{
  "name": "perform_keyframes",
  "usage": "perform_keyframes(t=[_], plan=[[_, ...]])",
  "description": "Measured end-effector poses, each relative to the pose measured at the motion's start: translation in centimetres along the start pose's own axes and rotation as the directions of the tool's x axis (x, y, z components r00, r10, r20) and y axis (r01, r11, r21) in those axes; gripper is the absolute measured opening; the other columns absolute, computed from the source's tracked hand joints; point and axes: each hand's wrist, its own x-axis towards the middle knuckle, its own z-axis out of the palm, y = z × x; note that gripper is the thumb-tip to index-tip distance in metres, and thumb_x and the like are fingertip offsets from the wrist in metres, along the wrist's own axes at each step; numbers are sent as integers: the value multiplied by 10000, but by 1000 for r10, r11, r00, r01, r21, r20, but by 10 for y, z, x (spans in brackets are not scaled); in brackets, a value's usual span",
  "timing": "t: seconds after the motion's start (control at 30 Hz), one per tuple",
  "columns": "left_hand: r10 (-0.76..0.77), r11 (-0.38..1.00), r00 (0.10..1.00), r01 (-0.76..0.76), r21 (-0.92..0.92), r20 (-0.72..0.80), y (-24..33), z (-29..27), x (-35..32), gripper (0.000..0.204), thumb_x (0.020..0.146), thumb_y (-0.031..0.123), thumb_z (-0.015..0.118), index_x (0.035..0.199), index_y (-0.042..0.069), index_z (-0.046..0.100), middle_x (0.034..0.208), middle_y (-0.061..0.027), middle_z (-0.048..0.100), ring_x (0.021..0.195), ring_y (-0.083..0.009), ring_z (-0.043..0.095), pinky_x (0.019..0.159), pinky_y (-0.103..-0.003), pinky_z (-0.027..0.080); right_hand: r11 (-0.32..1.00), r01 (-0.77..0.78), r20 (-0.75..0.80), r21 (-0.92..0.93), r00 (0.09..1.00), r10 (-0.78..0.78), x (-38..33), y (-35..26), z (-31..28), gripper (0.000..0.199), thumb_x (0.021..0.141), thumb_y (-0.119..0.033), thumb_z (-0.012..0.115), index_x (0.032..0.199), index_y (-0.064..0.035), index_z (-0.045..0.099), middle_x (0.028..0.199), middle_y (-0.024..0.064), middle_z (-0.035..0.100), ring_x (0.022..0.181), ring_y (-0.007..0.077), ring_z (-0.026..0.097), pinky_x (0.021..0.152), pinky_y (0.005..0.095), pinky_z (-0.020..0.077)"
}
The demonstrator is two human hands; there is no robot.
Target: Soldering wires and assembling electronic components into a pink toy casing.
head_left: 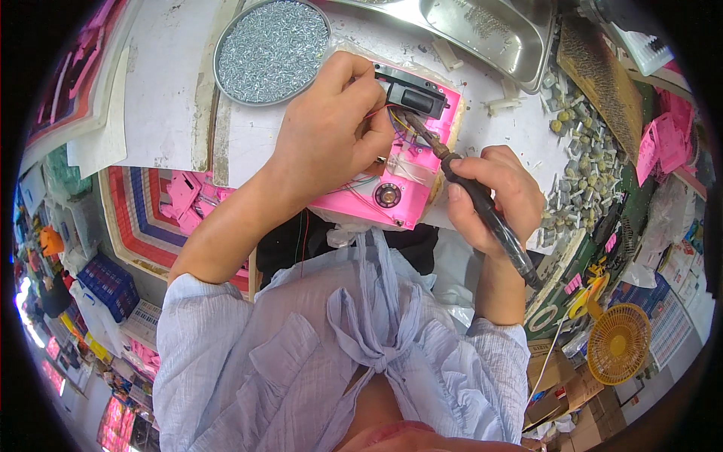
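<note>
My right hand (501, 192) grips a soldering iron (486, 203) by its black handle. The iron's metal tip reaches down among thin wires inside a pink plastic housing (410, 192). Over that housing's left side lies my left hand (339, 113), its fingers bent in a closed pinch near a red wire; what sits between the fingertips is hidden. A black rectangular part (418, 98) is set at the housing's far end. Nearer me, a round black part with a metal centre, seemingly a small speaker (388, 196), is fitted in it. Loose wires hang over the near edge.
A round metal tray (221, 56) full of small screws stands far left, and a steel pan (531, 71) far right. Many small metal parts (584, 177) are heaped on the right. A striped crate (124, 226) with pink pieces is at left; a yellow basket (619, 344) lower right.
</note>
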Motion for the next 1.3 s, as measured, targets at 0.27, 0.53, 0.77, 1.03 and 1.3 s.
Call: perform_keyframes(t=[0.27,0.53,0.77,1.03,1.3], plan=[[1,1000,1000,-1,17,-6,0,1,0,117,767,26,707,805,25,596,981,-118,576,753,-292,648,651,-393,547,999,-40,15,0,999,40,-1,-4,-4,297,698,-16,766,987,-44,707,762,79,689,545,242,558,565,345,468],[19,999,1000,-19,32,-8,0,1,-1,122,756,22,708,797,28,593,963,-111,576,746,-285,638,651,-386,545,1000,16,-34,26,999,-15,-8,-5,-8,296,721,-15,756,1009,-25,687,761,85,691,541,235,549,547,344,458],[21,1000,1000,-21,23,-15,1,0,0,122,754,22,706,794,29,592,959,-114,575,760,-285,636,656,-383,545,999,15,-72,36,997,-12,-13,-7,-19,284,734,-14,747,1008,4,678,710,102,653,537,237,533,543,342,441],[73,996,995,-68,65,-71,6,-5,1,172,777,61,735,908,51,624,998,-108,592,796,-268,647,669,-364,561,1000,-1,-113,12,994,3,-19,-9,-30,266,749,-19,749,997,32,670,691,114,643,529,232,517,536,344,434],[205,970,877,-242,31,435,27,-8,-12,227,790,27,774,997,71,692,1044,-82,649,870,-277,679,741,-338,568,1000,0,-161,0,987,0,-28,-7,-40,239,786,-38,757,984,51,657,686,124,621,544,230,522,533,339,429]])
